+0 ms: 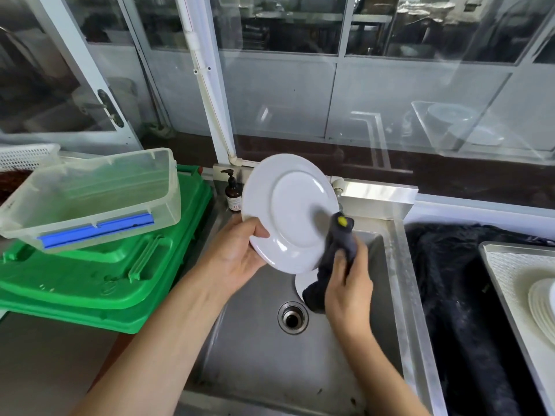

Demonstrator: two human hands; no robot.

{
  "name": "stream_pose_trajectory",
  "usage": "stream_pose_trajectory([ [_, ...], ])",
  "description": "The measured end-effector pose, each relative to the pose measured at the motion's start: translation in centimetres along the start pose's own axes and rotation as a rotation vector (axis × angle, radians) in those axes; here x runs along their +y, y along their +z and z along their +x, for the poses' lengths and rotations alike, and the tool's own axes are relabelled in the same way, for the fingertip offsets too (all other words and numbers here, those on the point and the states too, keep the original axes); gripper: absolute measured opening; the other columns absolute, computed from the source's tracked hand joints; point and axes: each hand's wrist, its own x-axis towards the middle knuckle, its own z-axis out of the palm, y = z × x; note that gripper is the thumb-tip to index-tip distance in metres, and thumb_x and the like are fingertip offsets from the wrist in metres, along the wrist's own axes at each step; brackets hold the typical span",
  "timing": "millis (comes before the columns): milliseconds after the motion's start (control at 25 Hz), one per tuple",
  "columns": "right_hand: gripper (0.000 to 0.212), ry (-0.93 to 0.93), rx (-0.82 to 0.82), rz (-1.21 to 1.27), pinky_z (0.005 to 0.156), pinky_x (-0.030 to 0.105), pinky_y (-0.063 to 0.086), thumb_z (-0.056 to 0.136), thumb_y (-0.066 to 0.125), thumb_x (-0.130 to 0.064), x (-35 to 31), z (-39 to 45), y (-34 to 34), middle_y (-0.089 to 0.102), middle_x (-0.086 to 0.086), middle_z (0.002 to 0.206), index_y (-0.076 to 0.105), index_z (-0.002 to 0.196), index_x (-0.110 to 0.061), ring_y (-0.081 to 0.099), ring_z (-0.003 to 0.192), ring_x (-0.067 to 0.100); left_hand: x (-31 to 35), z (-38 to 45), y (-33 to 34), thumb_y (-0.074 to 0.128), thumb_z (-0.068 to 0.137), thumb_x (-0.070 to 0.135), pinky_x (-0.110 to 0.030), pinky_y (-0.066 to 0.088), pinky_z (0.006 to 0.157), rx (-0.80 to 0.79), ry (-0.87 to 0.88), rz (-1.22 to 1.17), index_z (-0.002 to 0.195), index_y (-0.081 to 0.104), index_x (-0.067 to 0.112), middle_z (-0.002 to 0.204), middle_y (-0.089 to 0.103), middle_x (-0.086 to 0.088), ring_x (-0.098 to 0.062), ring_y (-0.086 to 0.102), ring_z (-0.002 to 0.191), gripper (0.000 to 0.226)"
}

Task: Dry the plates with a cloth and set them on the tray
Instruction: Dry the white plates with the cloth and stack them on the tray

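Stainless steel sink basin (264, 349) below, drain at centre. Stacked green plastic crates (90, 280) at left, clear plastic tub with blue clip (90, 196) on top. Metal tray (510, 283) at far right, pile of white plates (543, 307) on it. Round white ceramic plate (288, 211) tilted above the sink, glossy, underside and foot ring showing. Left hand (237, 256) gripping its lower rim, thumb over the edge. Right hand (348, 283) clutching a dark grey cloth with yellow patch (336, 253), pressed against the plate's right edge.

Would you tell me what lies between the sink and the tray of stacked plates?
In the head view, a dark cloth is spread on the counter between the sink and the tray.
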Motion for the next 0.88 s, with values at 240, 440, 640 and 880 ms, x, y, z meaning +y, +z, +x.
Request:
stream_pose_trajectory([
  [240,0.031,-0.127,-0.049,-0.124,0.085,0.005,0.042,0.108,0.044,-0.024,-1.8,4.9,-1.5,0.067,-0.024,0.12,0.051,0.138,-0.031,0.06,0.107,-0.006,-1.0,-0.7,0.4,0.04,0.079,-0.016,-0.047,0.05,0.086,-0.051,-0.044,0.099,0.119,0.06,0.005,0.114,0.066,-0.022,-0.036,0.063,0.102,0.049],
  [440,0.046,-0.478,-0.354,-0.221,0.121,0.044,0.033,0.108,0.041,-0.026,-1.2,0.7,0.5,0.038,-0.012,0.16,0.036,0.152,-0.036,0.03,0.151,0.006,-1.2,-0.4,1.4,0.048,0.083,-0.017,-0.046,0.051,0.088,-0.006,0.048,0.038,0.099,0.069,0.003,0.099,0.069,-0.024,-0.034,0.066,0.091,0.033],
  [640,0.037,-0.316,-0.315,-0.16,0.112,0.035,0.04,0.108,0.036,-0.039,-2.6,3.1,0.7,0.042,-0.031,0.146,0.039,0.145,-0.043,0.041,0.139,-0.003,-1.7,-0.5,1.0,0.039,0.078,-0.018,-0.041,0.054,0.078,-0.033,-0.015,0.159,0.106,0.062,-0.002,0.094,0.066,-0.02,-0.031,0.065,0.082,0.04],
  [880,0.042,-0.474,-0.398,-0.249,0.118,0.049,0.036,0.109,0.041,-0.025,-0.6,0.6,-0.7,0.041,-0.016,0.157,0.039,0.149,-0.038,0.034,0.148,0.004,-1.2,0.2,0.7,0.039,0.081,-0.019,-0.05,0.048,0.09,0.049,0.024,0.045,0.11,0.064,-0.004,0.103,0.066,-0.026,-0.036,0.064,0.093,0.041],
])
